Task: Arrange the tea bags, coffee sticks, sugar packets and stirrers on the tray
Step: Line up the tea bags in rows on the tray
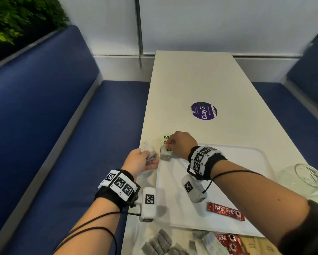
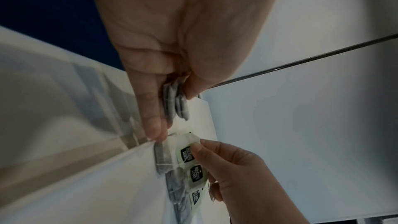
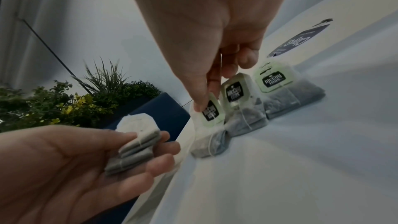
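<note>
A white tray (image 1: 228, 181) lies on the near end of the table. My right hand (image 1: 170, 143) pinches the green tag (image 3: 212, 111) of a tea bag (image 3: 210, 144) and holds it at the tray's far left corner. Two more tagged tea bags (image 3: 243, 108) (image 3: 286, 98) lie in a row beside it. Just left of that corner, my left hand (image 1: 145, 160) holds a small stack of tea bags (image 3: 133, 149) between thumb and fingers. One red coffee stick (image 1: 226, 211) lies on the tray's near edge.
Loose tea bags (image 1: 160, 243) and more red coffee sticks (image 1: 230, 243) lie on the table in front of the tray. A glass jar (image 1: 301, 176) lies at the tray's right. A purple sticker (image 1: 203, 110) marks the table beyond. Blue benches flank the table.
</note>
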Demonstrator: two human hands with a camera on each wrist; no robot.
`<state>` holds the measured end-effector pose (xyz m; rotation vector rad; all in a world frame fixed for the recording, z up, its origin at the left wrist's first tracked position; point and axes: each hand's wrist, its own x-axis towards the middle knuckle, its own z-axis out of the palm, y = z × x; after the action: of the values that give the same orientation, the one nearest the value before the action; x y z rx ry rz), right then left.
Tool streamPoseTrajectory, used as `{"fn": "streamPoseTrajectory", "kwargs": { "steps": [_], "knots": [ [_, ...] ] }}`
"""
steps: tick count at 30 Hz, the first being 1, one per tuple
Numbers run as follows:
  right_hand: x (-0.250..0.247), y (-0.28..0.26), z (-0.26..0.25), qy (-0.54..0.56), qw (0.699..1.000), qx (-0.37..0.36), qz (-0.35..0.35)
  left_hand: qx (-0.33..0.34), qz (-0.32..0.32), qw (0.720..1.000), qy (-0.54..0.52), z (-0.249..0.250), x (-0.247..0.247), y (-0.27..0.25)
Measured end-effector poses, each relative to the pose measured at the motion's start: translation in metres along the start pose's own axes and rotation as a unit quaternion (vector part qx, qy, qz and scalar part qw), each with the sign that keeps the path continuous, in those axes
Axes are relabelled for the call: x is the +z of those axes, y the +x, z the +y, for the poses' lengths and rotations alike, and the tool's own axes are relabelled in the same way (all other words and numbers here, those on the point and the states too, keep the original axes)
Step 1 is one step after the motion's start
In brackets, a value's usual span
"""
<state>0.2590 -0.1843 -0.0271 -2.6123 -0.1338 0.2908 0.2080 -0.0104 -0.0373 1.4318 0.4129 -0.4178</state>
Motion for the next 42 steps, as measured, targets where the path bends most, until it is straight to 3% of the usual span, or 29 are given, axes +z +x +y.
{"fn": "streamPoseTrajectory", "kwargs": {
  "steps": [6, 10, 13, 17, 24, 29, 33, 39, 42],
  "knots": [
    [-0.001, 0.002, 0.003, 0.022, 0.999, 0.03, 0.001, 0.039, 0.005, 0.999, 0.037, -0.001, -0.003, -0.003],
    [-0.007, -0.006, -0.001, 0.083, 0.994, -0.034, 0.063, 0.054, -0.004, 0.997, 0.046, 0.003, 0.002, -0.01],
    [-0.014, -0.021, -0.009, 0.202, 0.976, -0.076, 0.032, 0.067, -0.03, 0.996, 0.058, 0.006, 0.008, -0.014],
    [-0.016, -0.036, -0.009, 0.176, 0.979, -0.098, 0.027, 0.087, -0.053, 0.992, 0.077, 0.008, 0.019, -0.019],
    [-0.021, -0.051, 0.008, 0.151, 0.985, -0.025, 0.084, 0.153, 0.079, 0.959, 0.224, 0.007, 0.029, -0.023],
    [-0.02, -0.06, 0.008, 0.175, 0.981, 0.003, 0.079, 0.18, 0.017, 0.962, 0.206, 0.002, 0.05, -0.033],
    [-0.022, -0.065, 0.005, 0.274, 0.959, 0.017, 0.078, 0.201, 0.006, 0.948, 0.246, 0.002, 0.059, -0.032],
    [-0.028, -0.067, 0.016, 0.313, 0.946, 0.023, 0.082, 0.177, -0.038, 0.958, 0.223, 0.003, 0.063, -0.029],
    [-0.032, -0.066, 0.028, 0.276, 0.958, 0.026, 0.067, 0.149, -0.071, 0.967, 0.193, 0.003, 0.063, -0.027]
  ]
}}
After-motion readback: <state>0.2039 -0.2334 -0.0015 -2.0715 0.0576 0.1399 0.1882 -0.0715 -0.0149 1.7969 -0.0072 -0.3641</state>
